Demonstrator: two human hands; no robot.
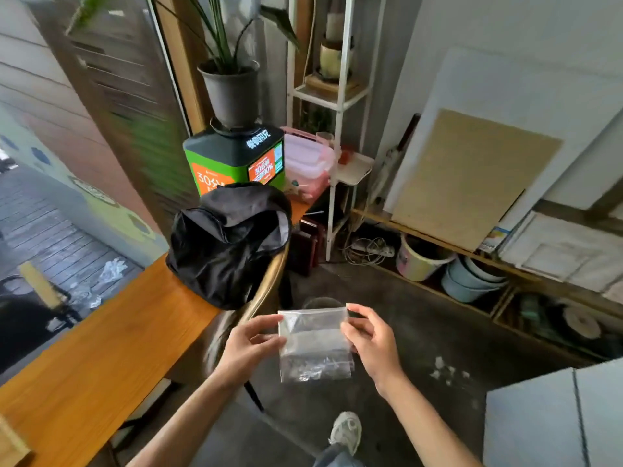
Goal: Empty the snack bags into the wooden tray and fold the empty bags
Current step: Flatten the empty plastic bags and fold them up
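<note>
A clear zip snack bag (315, 345) hangs upright in the air in front of me, above the floor. Small silvery wrapped pieces sit in its bottom. My left hand (249, 345) pinches the bag's upper left corner. My right hand (369, 338) pinches its upper right edge near the zip strip. A corner of a light wooden thing (11, 448) shows at the bottom left on the table; I cannot tell whether it is the tray.
An orange wooden table (101, 348) runs along the left. A black bag (229, 244) sits on a chair beside it, with a green box (236, 160) and a potted plant (229, 92) behind. White shelving (337, 106), buckets (468, 281) and leaning boards (472, 176) fill the right.
</note>
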